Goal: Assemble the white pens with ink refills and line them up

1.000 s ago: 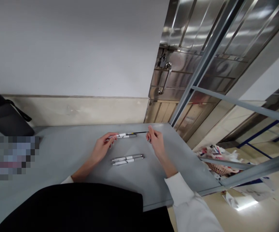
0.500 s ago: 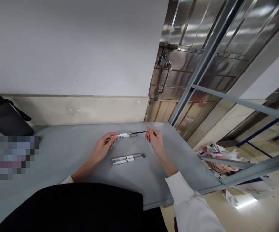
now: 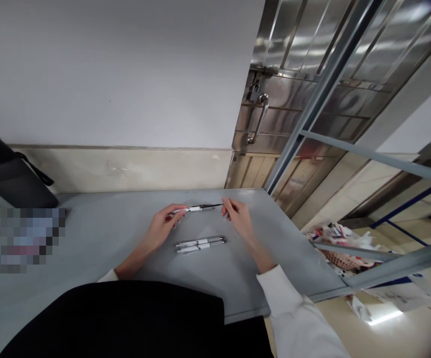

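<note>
My left hand (image 3: 165,223) is closed round the left end of a white pen barrel (image 3: 194,209), held just above the grey table. A thin dark refill (image 3: 215,205) runs from the barrel's right end to my right hand (image 3: 234,215), whose thumb and finger pinch its tip. Part of the refill appears to lie inside the barrel. Below, between my forearms, two white pens with clear ends (image 3: 199,243) lie side by side on the table.
The grey table (image 3: 99,223) meets a wall behind. A black pouch (image 3: 17,174) and a blurred-out item (image 3: 29,238) lie at the left. A metal frame (image 3: 305,124) rises at the right, with a full pink basket (image 3: 344,258) beyond it.
My right hand has moved slightly left towards the barrel, and less of the dark refill shows between them. The whole view has shifted a little.
</note>
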`<state>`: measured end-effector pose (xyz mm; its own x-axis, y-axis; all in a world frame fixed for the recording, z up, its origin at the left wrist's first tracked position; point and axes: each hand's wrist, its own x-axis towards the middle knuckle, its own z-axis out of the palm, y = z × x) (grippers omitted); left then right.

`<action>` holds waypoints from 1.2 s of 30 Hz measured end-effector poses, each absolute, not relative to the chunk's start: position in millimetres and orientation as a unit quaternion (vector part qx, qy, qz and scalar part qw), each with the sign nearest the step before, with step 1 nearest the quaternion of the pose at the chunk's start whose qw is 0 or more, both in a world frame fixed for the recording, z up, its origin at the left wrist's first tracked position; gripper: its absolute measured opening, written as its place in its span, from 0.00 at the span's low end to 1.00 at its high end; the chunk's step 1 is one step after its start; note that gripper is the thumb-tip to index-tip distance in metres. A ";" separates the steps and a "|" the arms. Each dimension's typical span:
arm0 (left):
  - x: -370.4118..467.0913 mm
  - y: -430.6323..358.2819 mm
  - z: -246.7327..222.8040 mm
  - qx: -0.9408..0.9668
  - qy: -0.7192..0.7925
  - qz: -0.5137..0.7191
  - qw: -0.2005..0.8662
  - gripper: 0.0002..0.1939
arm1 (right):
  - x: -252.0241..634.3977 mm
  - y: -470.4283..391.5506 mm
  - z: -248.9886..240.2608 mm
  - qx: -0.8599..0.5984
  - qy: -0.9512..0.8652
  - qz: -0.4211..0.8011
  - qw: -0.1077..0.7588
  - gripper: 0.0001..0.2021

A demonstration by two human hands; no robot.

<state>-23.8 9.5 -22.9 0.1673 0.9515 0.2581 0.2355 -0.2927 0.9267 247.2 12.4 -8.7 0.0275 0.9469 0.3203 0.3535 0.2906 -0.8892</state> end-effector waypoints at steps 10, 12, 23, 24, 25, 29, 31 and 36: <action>-23.9 9.5 -21.1 0.682 0.449 0.449 0.362 0.20 | 236.1 9.7 -10.9 -0.479 -0.668 0.323 0.469 0.15; -23.4 8.8 -20.1 0.682 0.448 0.449 0.365 0.20 | 235.3 10.0 -12.8 -0.480 -0.666 0.331 0.465 0.14; -22.1 8.6 -21.0 0.659 0.462 0.430 0.409 0.23 | 235.5 8.5 -12.5 -0.472 -0.677 0.351 0.442 0.18; -22.2 8.6 -20.7 0.660 0.462 0.430 0.409 0.23 | 235.6 8.9 -13.2 -0.472 -0.677 0.351 0.442 0.19; -22.4 8.7 -20.4 0.661 0.461 0.429 0.409 0.23 | 235.5 9.4 -13.9 -0.471 -0.678 0.352 0.441 0.19; -23.7 9.8 -19.2 0.664 0.458 0.426 0.410 0.23 | 234.0 10.0 -15.8 -0.464 -0.677 0.356 0.447 0.17; -24.1 10.2 -18.7 0.663 0.460 0.426 0.410 0.23 | 232.9 9.6 -15.5 -0.457 -0.674 0.366 0.451 0.15; -23.0 9.0 -16.5 0.660 0.463 0.428 0.408 0.23 | 232.4 10.4 -13.8 -0.456 -0.659 0.389 0.454 0.18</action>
<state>-23.0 9.0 -16.5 0.2052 0.9607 0.1872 0.2621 -0.2382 0.9352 232.4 10.4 -13.8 -0.1715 0.9547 0.2430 0.2484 0.2806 -0.9271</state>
